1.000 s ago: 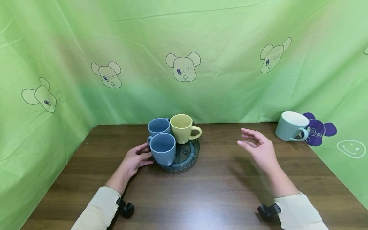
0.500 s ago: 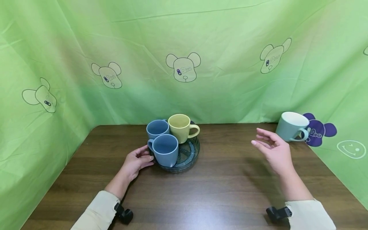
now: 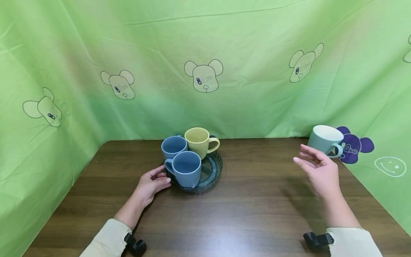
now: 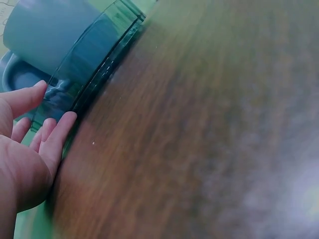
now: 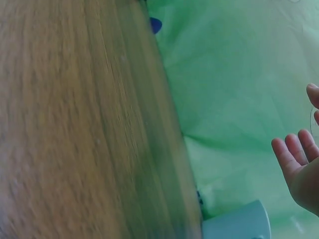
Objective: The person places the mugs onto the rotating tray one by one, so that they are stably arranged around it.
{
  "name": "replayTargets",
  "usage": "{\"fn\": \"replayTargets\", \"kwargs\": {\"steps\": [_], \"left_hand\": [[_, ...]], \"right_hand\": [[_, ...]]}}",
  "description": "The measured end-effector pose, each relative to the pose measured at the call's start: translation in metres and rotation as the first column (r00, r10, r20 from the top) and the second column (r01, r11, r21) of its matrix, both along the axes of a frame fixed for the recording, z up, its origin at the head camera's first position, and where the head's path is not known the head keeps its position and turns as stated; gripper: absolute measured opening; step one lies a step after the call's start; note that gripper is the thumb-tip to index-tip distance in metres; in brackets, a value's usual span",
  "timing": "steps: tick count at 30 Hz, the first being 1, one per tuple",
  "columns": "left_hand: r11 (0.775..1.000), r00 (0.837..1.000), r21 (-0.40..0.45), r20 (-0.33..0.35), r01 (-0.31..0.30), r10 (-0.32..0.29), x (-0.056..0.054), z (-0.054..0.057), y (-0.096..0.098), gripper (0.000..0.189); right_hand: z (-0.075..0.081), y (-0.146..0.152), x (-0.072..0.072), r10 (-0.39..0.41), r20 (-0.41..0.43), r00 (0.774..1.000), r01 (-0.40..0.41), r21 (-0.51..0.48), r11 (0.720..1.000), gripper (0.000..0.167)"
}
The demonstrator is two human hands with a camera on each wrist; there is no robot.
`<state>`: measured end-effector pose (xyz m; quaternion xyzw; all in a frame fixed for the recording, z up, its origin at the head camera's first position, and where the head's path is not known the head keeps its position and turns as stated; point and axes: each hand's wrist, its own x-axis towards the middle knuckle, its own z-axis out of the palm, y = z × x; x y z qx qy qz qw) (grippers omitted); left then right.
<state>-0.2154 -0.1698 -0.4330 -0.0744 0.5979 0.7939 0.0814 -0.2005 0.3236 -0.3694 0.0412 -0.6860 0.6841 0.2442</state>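
Observation:
A dark see-through round tray (image 3: 214,170) carries two blue mugs (image 3: 186,167) (image 3: 173,146) and a yellow mug (image 3: 198,141). My left hand (image 3: 161,176) lies on the table at the tray's left rim, thumb and straight fingers touching it. The left wrist view shows those fingertips (image 4: 66,121) against the tray's rim (image 4: 94,69) below a blue mug (image 4: 45,32). My right hand (image 3: 309,159) hovers open above the table's right side, fingers spread, just in front of a pale teal mug (image 3: 323,140). The right wrist view shows that hand (image 5: 298,159) empty, with the teal mug (image 5: 238,226) at the bottom edge.
The brown wooden table (image 3: 244,210) is hemmed in by a green cloth with bear prints (image 3: 205,71) at the back and on both sides. A purple bear print (image 3: 353,145) sits behind the teal mug. Black wrist mounts show at both sleeves.
My right hand has moved to the right, close to the teal mug. The tray has turned: the front blue mug shifted right, the yellow mug left. My left hand stays at the rim.

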Motion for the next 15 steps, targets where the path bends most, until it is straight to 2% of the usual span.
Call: {"fn": "replayTargets", "kwargs": {"steps": [7, 15], "left_hand": [[1.0, 1.0, -0.004, -0.004, -0.015, 0.015, 0.004, 0.001, 0.003, 0.061], [0.998, 0.998, -0.027, -0.018, -0.062, 0.062, 0.007, 0.001, 0.007, 0.058]], "right_hand": [[-0.002, 0.011, 0.003, -0.046, 0.029, 0.999, 0.048, -0.086, 0.995, 0.047], [-0.004, 0.027, 0.004, -0.117, 0.051, 0.992, 0.121, -0.09, 0.989, 0.046]]}}
